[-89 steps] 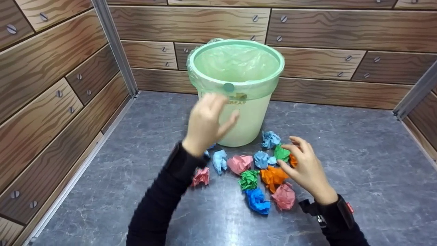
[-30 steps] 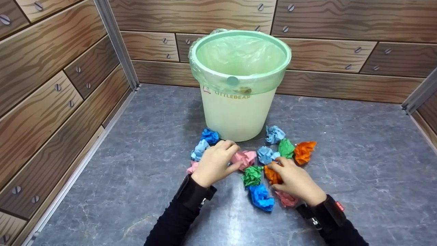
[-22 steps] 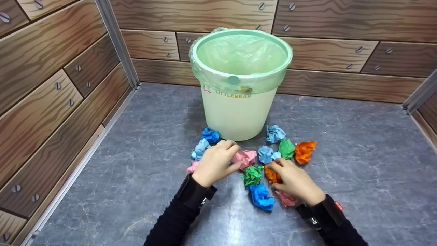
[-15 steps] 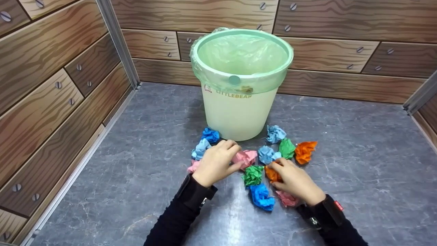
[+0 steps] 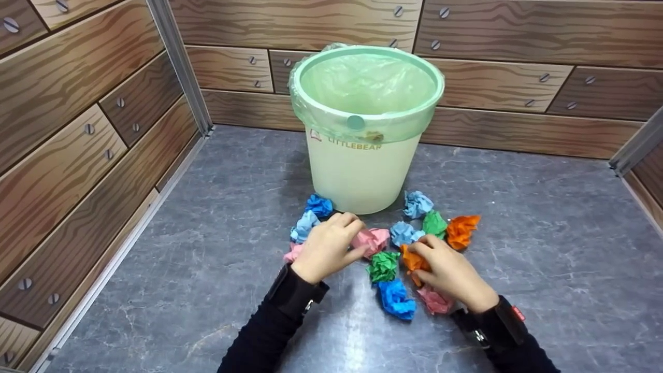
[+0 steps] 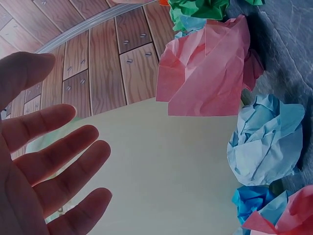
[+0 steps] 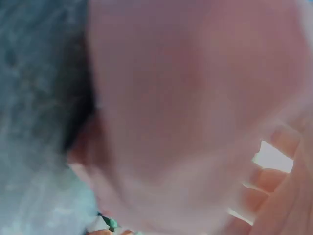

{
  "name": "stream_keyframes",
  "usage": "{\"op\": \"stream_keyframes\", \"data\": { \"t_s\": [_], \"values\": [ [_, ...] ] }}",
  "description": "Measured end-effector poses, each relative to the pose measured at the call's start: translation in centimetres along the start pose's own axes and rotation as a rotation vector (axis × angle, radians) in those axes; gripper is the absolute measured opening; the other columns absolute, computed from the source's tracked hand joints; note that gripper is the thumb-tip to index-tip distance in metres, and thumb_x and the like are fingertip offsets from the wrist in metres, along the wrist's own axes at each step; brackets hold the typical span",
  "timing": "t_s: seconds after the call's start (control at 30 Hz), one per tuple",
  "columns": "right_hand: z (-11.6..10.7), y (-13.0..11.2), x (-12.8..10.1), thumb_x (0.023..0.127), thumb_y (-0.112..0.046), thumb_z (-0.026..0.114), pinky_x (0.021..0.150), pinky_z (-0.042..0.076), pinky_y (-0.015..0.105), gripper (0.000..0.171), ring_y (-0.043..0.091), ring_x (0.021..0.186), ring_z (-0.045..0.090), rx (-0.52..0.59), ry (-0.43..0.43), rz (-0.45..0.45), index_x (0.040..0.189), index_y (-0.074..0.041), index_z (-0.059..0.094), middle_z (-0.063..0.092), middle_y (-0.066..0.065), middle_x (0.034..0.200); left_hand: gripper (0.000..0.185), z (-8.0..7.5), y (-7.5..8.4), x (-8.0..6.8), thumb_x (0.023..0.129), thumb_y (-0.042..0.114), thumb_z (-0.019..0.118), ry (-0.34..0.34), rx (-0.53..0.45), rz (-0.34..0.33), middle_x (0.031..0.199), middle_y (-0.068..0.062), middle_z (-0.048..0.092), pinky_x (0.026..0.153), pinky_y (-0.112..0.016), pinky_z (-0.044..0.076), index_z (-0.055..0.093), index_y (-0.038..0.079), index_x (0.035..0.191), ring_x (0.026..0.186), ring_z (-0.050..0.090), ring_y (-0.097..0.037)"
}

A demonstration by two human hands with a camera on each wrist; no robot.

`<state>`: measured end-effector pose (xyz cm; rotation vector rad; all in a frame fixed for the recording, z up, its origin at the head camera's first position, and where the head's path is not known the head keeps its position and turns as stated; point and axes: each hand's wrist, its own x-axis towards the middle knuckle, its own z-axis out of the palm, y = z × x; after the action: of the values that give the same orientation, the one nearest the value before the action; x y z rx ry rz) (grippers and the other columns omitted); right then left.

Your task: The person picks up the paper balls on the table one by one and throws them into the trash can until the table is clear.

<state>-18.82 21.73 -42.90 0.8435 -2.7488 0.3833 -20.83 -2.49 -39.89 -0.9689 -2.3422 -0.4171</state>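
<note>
Several crumpled paper balls lie on the grey surface before a pale green bin (image 5: 362,176) lined with a bag. My left hand (image 5: 331,248) is held, relaxed and slightly bent, over the left cluster, beside a pink paper ball (image 5: 371,241). The left wrist view shows its fingers spread, with nothing between them. My right hand (image 5: 450,267) bends loosely over an orange paper ball (image 5: 413,259), thumb on the near side and fingers on the far side. In the right wrist view a blurred pink paper ball (image 7: 186,112) covers most of what those fingers touch.
Green (image 5: 384,266) and blue (image 5: 397,299) paper balls lie between the hands. Light blue (image 5: 417,203), green (image 5: 434,223) and orange (image 5: 463,231) ones lie beyond the right hand. Wood-patterned walls (image 5: 88,155) enclose the left, back and right.
Since three seconds ago, the left hand has come down from before the bin to the paper balls. The right hand has just shifted slightly away from me; the orange ball looks unmoved.
</note>
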Motion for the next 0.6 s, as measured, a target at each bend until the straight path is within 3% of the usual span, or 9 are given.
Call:
{"op": "stream_keyframes", "data": {
  "t_s": [0.37,0.6],
  "values": [
    [-3.3,0.0,0.0,0.059,-0.013,0.065,0.058,0.041,0.023,0.04,0.011,0.076,0.045,0.056,0.168,-0.056,0.097,-0.011,0.052,0.042,0.001,0.095,0.024,0.0,0.0,-0.1,0.068,0.032,0.055,-0.004,0.003,-0.004,0.083,0.002,0.048,0.053,-0.024,0.038,0.052,0.013,0.082,0.072,0.043,-0.012],
    [-5.4,-0.1,-0.4,0.063,-0.011,0.064,0.055,0.042,0.019,0.04,0.014,0.076,0.046,0.095,0.208,-0.035,0.101,-0.008,0.05,0.04,0.005,0.099,0.022,0.0,-0.1,0.0,0.068,0.031,0.055,0.003,0.006,-0.003,0.082,0.003,0.047,0.051,-0.025,0.038,0.052,0.013,0.081,0.071,0.043,-0.012]
  ]
}}
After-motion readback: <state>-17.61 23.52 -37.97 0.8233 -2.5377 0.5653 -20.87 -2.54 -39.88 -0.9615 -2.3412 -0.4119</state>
